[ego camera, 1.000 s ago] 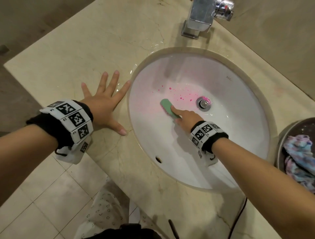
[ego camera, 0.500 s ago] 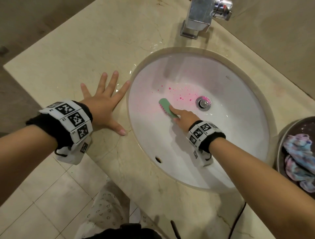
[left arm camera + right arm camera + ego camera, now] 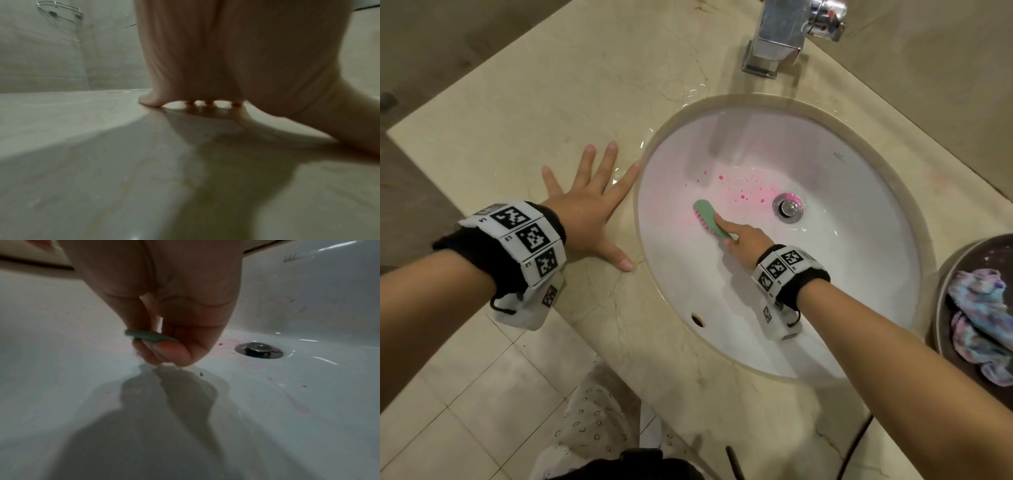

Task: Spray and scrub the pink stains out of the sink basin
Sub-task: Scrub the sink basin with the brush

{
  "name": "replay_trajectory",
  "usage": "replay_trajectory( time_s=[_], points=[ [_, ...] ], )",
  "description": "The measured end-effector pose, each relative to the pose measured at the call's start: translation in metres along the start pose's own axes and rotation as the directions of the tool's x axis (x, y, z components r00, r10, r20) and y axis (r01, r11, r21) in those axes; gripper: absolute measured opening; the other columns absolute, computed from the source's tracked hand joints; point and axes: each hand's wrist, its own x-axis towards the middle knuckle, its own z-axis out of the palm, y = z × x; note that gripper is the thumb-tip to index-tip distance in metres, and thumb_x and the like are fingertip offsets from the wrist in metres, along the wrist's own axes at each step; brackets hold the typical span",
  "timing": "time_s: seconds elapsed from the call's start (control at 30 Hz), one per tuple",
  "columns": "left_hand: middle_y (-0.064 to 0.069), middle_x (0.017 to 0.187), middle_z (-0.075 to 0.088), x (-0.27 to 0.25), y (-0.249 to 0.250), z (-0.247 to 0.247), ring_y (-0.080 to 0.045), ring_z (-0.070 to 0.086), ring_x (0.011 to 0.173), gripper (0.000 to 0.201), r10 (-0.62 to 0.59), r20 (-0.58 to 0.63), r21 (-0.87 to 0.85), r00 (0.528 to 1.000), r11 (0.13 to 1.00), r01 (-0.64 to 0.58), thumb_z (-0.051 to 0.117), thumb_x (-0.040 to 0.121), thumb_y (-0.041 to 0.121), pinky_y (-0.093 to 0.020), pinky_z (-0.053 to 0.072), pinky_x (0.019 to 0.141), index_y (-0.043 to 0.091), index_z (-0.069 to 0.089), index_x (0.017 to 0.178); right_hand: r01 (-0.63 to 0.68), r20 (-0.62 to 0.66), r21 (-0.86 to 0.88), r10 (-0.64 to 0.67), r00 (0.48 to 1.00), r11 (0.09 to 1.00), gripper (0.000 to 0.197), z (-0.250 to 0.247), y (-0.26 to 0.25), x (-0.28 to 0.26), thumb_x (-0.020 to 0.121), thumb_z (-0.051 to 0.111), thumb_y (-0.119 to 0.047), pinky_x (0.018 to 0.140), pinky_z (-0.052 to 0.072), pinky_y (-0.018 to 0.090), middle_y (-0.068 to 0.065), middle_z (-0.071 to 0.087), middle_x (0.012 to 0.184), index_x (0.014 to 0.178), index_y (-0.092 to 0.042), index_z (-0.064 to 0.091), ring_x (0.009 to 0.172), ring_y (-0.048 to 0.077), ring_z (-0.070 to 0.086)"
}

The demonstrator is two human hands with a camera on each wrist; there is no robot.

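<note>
Since half a second ago the green brush [image 3: 709, 219] has barely shifted: it sits at about the same spot on the left slope of the white sink basin [image 3: 859, 274], perhaps a touch nearer the person. The left hand [image 3: 589, 212] has not moved.

The right hand [image 3: 744, 241] holds the brush by its near end, forefinger laid straight along the green back, the other fingers curled under the handle; the right wrist view shows the thumb and fingers [image 3: 164, 352] pinching the brush [image 3: 150, 336] just above the porcelain. Its bristles press against the basin wall, tinted pink where they touch. The pink stains [image 3: 743, 192] lie as scattered dots and a faint blush between the brush head and the metal drain [image 3: 788, 207], to the right of the brush and beyond the fingertips. A pale pink streak [image 3: 296, 404] seems to run on the basin near the drain, though that view is blurred.

The left hand lies flat and spread wide on the marble counter [image 3: 517, 120], left of the basin rim, forefinger tip almost at the rim.
</note>
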Motion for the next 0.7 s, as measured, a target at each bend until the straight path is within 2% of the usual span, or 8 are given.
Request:
replay_trajectory(
  time_s=[0.17, 0.27, 0.33, 0.37, 0.4, 0.5, 0.6, 0.7],
  points=[
    [0.003, 0.135, -0.054, 0.0, 0.0, -0.001, -0.026, -0.044, 0.13, 0.145, -0.007, 0.0, 0.0, 1.0, 1.0, 0.007, 0.066, 0.037, 0.079, -0.073, -0.005, 0.102, 0.043, -0.049, 0.118, -0.01, -0.066, 0.086, 0.016, 0.998, 0.996, 0.053, 0.002, -0.021, 0.013, 0.1, 0.036, -0.019, 0.076, 0.046, 0.03, 0.016, 0.055, 0.128, 0.148, -0.028, 0.018, 0.099, 0.032, 0.06],
    [0.002, 0.135, -0.054, 0.0, 0.001, 0.0, -0.026, -0.044, 0.13, 0.145, -0.01, 0.001, 0.002, 1.0, 1.0, 0.01, 0.067, 0.038, 0.078, -0.072, -0.005, 0.102, 0.043, -0.049, 0.118, 0.023, -0.074, 0.244, -0.006, 0.997, 0.969, 0.052, 0.012, -0.033, 0.017, 0.099, 0.037, -0.019, 0.067, 0.047, 0.024, 0.013, 0.055, 0.13, 0.147, -0.029, 0.022, 0.087, 0.028, 0.062],
    [0.002, 0.135, -0.054, 0.0, 0.001, 0.0, -0.026, -0.044, 0.13, 0.146, -0.012, -0.001, 0.005, 1.0, 1.0, 0.012, 0.068, 0.039, 0.078, -0.072, -0.005, 0.102, 0.042, -0.049, 0.118, 0.045, -0.038, 0.23, -0.037, 0.999, 0.972, 0.052, 0.015, -0.03, 0.013, 0.099, 0.037, -0.02, 0.055, 0.044, 0.014, 0.006, 0.063, 0.108, 0.148, -0.031, 0.021, 0.067, 0.017, 0.056],
    [0.002, 0.135, -0.054, 0.0, 0.001, 0.0, -0.026, -0.043, 0.13, 0.146, -0.011, -0.003, 0.006, 1.0, 1.0, 0.011, 0.068, 0.039, 0.078, -0.072, -0.005, 0.102, 0.042, -0.049, 0.119, 0.048, -0.006, 0.204, -0.048, 0.999, 0.978, 0.052, 0.016, -0.025, 0.009, 0.099, 0.037, -0.02, 0.05, 0.041, 0.011, 0.0, 0.062, 0.094, 0.148, -0.032, 0.021, 0.059, 0.012, 0.05],
    [0.002, 0.135, -0.054, 0.0, 0.001, 0.0, -0.026, -0.043, 0.13, 0.146, -0.009, -0.006, 0.007, 1.0, 1.0, 0.009, 0.068, 0.039, 0.079, -0.073, -0.005, 0.102, 0.042, -0.048, 0.119, 0.037, 0.025, 0.183, -0.042, 0.999, 0.982, 0.053, 0.015, -0.019, 0.005, 0.099, 0.037, -0.02, 0.051, 0.042, 0.012, 0.0, 0.061, 0.092, 0.147, -0.034, 0.021, 0.059, 0.012, 0.048],
    [0.003, 0.135, -0.054, 0.0, 0.0, 0.0, -0.026, -0.043, 0.13, 0.146, -0.006, -0.01, 0.005, 1.0, 1.0, 0.006, 0.067, 0.038, 0.079, -0.073, -0.005, 0.102, 0.042, -0.048, 0.12, -0.007, 0.033, 0.095, 0.004, 0.999, 0.995, 0.052, 0.01, -0.002, 0.0, 0.099, 0.036, -0.022, 0.07, 0.047, 0.026, 0.013, 0.06, 0.119, 0.147, -0.036, 0.019, 0.074, 0.02, 0.053],
    [0.003, 0.135, -0.054, 0.0, 0.0, 0.001, -0.026, -0.043, 0.131, 0.146, -0.001, -0.014, 0.002, 1.0, 1.0, 0.001, 0.067, 0.038, 0.079, -0.072, -0.006, 0.102, 0.043, -0.048, 0.119, -0.03, -0.024, 0.055, 0.031, 0.999, 0.998, 0.053, 0.003, -0.004, 0.004, 0.101, 0.032, -0.02, 0.067, 0.045, 0.028, 0.015, 0.059, 0.119, 0.149, -0.031, 0.014, 0.066, 0.016, 0.051],
    [0.003, 0.134, -0.055, 0.0, 0.001, 0.0, -0.026, -0.044, 0.13, 0.145, -0.007, -0.012, 0.009, 1.0, 1.0, 0.007, 0.067, 0.039, 0.079, -0.072, -0.006, 0.102, 0.043, -0.049, 0.118, -0.004, -0.051, 0.174, 0.013, 0.999, 0.985, 0.052, 0.007, -0.027, 0.013, 0.101, 0.03, -0.018, 0.064, 0.048, 0.029, 0.016, 0.057, 0.122, 0.149, -0.028, 0.012, 0.071, 0.019, 0.055]
  ],
)
